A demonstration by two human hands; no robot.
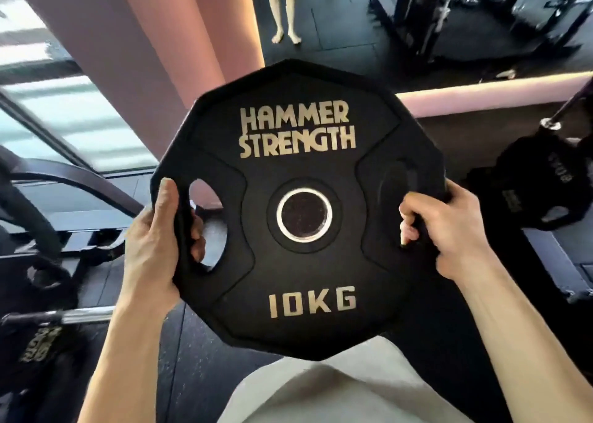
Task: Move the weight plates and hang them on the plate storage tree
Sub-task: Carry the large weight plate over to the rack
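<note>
A black 10 kg weight plate point(298, 268) marked HAMMER STRENGTH fills the middle of the view, held up flat-faced toward me. My left hand point(154, 239) grips its left rim, fingers curled through the left handle hole. My right hand point(449, 230) grips the right rim at the other handle hole. The plate's steel-ringed centre hole point(304, 214) is empty. Another black plate point(529, 185) hangs on a steel peg point(550, 123) at the right. The rest of the storage tree is not plainly visible.
A chrome bar point(83, 315) and a black plate point(35, 345) sit at the lower left beside a black machine frame point(64, 178). A pink column point(154, 53) stands ahead. A mirror behind reflects black racks point(449, 15) and a person's legs point(285, 8). The floor is dark rubber.
</note>
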